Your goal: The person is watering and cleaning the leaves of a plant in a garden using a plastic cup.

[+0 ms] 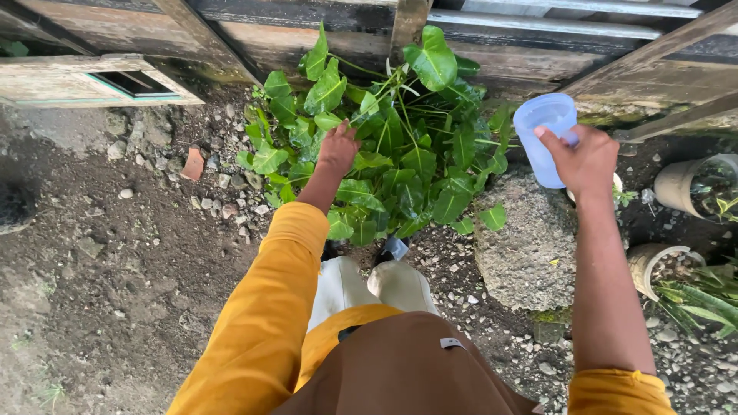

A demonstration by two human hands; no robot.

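Note:
A bushy plant with broad green leaves (407, 154) grows at the foot of a wooden fence. My left hand (338, 147), in a yellow sleeve, reaches into its foliage with fingers curled among the leaves; whether it grips a stem is hidden. My right hand (586, 157) holds a translucent pale blue plastic cup (544, 131) upright, level with the plant's right side. The cup's contents are not visible.
A rough grey stone (530, 246) lies right of the plant. Two pots (680, 184) (649, 265) with small plants stand at the far right. Bare dirt with gravel (138, 261) spreads left. A weathered wooden fence (323, 31) runs along the back.

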